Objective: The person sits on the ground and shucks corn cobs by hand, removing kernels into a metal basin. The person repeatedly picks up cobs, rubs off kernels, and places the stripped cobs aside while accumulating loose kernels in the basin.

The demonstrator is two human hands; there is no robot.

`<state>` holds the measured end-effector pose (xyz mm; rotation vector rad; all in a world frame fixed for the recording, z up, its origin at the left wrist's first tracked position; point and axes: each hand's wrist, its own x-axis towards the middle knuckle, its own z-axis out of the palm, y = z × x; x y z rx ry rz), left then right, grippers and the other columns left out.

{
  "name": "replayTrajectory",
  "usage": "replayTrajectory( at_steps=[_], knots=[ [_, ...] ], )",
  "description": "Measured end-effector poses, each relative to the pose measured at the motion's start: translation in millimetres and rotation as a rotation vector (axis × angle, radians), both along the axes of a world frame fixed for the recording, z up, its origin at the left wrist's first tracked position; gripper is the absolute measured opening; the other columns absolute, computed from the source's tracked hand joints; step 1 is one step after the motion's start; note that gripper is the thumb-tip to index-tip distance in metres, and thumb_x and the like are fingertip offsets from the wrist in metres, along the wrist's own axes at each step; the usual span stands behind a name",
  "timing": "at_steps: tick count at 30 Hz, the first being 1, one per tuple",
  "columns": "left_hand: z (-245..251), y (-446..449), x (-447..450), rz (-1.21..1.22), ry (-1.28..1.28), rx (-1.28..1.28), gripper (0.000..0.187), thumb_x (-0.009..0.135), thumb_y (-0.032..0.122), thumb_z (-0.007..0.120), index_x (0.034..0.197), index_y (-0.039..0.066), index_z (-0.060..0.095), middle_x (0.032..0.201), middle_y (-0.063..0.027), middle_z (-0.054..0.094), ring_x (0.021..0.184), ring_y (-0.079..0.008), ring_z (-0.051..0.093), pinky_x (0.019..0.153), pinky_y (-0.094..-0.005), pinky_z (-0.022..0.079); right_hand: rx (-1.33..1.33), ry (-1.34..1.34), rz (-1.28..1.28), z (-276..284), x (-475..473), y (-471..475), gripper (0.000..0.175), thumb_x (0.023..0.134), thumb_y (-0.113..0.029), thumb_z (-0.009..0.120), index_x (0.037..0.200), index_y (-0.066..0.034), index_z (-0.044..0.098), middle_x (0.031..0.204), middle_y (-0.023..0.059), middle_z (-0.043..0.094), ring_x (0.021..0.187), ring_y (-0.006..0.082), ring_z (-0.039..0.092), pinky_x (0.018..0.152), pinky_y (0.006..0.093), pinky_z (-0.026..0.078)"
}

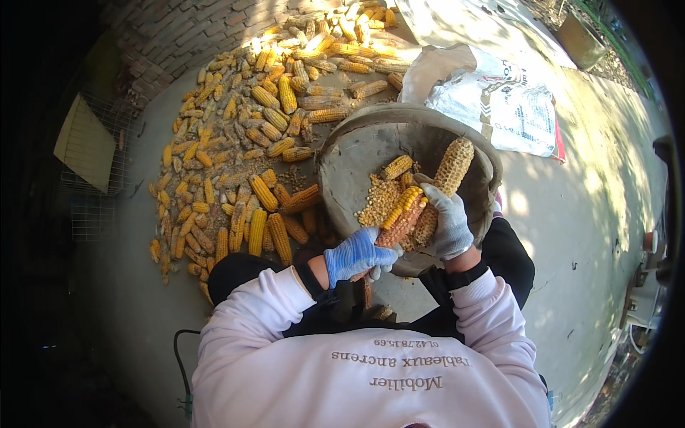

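My left hand point(359, 255), in a blue and grey knit glove, grips the lower end of a partly shelled corn cob point(398, 224). Yellow kernels remain along its upper side, while reddish bare cob shows below. My right hand point(448, 219), in a pale grey glove, is closed around a thick, bare corn cob point(454, 166) that slants up past the thumb. The two cobs meet at the right thumb, over a round grey basket point(348, 198) with a hoop handle. Loose kernels point(374, 206) and a yellow ear of corn point(397, 167) lie inside the basket.
A wide heap of corn ears point(257, 128) covers the concrete floor to the left, reaching a brick wall point(182, 32). A white printed sack point(497, 101) lies beyond the basket. Wire mesh point(93, 214) stands far left. Bare cob pieces point(382, 312) lie between my legs.
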<state>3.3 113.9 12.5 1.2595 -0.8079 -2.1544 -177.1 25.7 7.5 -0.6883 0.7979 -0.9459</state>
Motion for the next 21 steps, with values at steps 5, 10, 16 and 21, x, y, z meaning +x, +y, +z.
replayTrajectory(
  at_steps=[5,10,16,21],
  knots=[
    [8.8,3.1,-1.0,0.019,0.054,0.035,0.029,0.079,0.016,0.067,0.099,-0.002,0.056,0.068,-0.0058,0.057,0.043,-0.0093,0.052,0.040,-0.0212,0.045,0.182,-0.143,0.053,-2.4,-3.3,0.3,0.040,0.083,-0.010,0.059,0.119,0.0048,0.053,0.106,0.0125,0.062,0.094,0.0231,0.061,0.084,0.0363,0.051],
    [11.3,2.7,2.7,0.080,0.105,0.111,0.030,0.079,0.020,0.066,0.097,-0.002,0.057,0.068,-0.0068,0.058,0.044,-0.0107,0.052,0.040,-0.0229,0.045,0.113,-0.036,-0.025,-10.1,-1.8,0.2,0.045,0.081,-0.005,0.062,0.123,0.0056,0.050,0.108,0.0116,0.061,0.092,0.0202,0.062,0.080,0.0347,0.052],
    [6.5,-7.7,3.2,0.009,-0.245,0.079,0.027,0.081,0.019,0.065,0.095,0.002,0.050,0.069,-0.0080,0.058,0.048,-0.0130,0.054,0.041,-0.0265,0.046,-0.026,0.070,0.057,-16.3,10.3,6.3,0.051,0.079,-0.002,0.065,0.127,0.0015,0.049,0.112,0.0088,0.059,0.093,0.0168,0.060,0.082,0.0298,0.049],
    [2.6,-7.5,6.2,-0.150,-0.289,0.123,0.029,0.083,0.017,0.063,0.099,0.003,0.044,0.069,-0.0080,0.056,0.048,-0.0134,0.054,0.041,-0.0270,0.044,0.122,0.123,-0.002,-16.8,16.7,5.2,0.040,0.078,-0.007,0.070,0.113,0.0034,0.055,0.100,0.0078,0.063,0.085,0.0186,0.061,0.078,0.0328,0.051]
  ],
)
